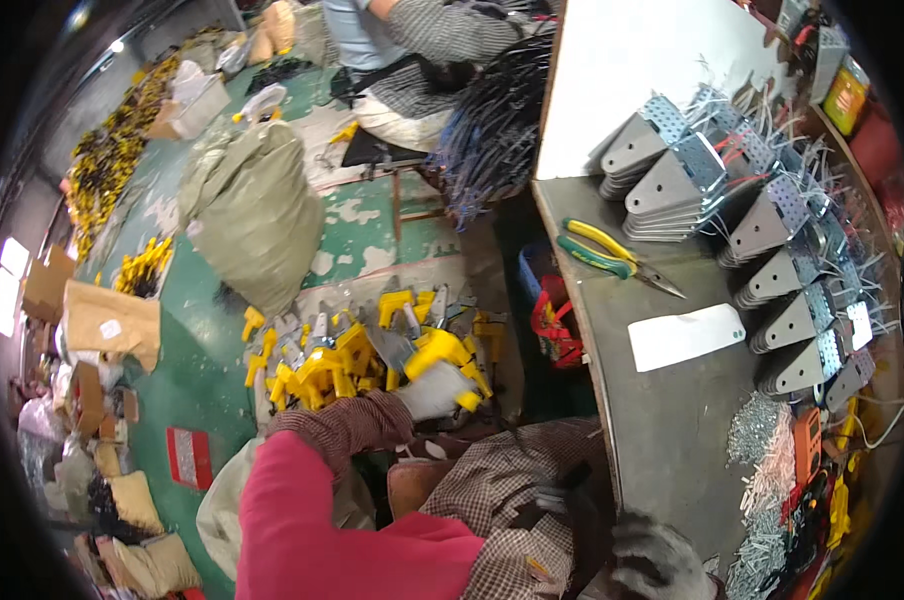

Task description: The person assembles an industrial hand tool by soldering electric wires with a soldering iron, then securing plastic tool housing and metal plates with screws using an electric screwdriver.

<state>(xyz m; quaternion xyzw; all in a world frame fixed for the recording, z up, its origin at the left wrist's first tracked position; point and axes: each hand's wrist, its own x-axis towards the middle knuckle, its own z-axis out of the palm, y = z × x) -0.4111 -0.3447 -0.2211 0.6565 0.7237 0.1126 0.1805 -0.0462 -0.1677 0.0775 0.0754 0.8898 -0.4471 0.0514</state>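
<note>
The person leans to their left, away from the worktop [662,420]. The left hand [434,388], in a white glove, reaches down into a heap of yellow-and-grey parts [362,355] piled on the green floor [362,225]; its fingers curl around one yellow piece [440,352] at the right edge of the heap, grasping it. The pink sleeve [302,510] and a checked cuff cover the arm up to the wrist. The right hand [657,565], in a grey knitted glove, sits low at the near edge of the worktop with fingers bent; whether it grips anything cannot be told.

On the worktop lie yellow-and-green-handled pliers [604,252], a white card [684,335] nearer the person, and rows of stacked grey metal brackets [672,185] with white wires along the far right side. A pile of small silvery screws [762,440] lies near the right hand. On the floor beyond the heap stands a large stuffed grey-green sack [252,205]. Another person [412,40] sits at the top, beside a bundle of dark cables [497,125].
</note>
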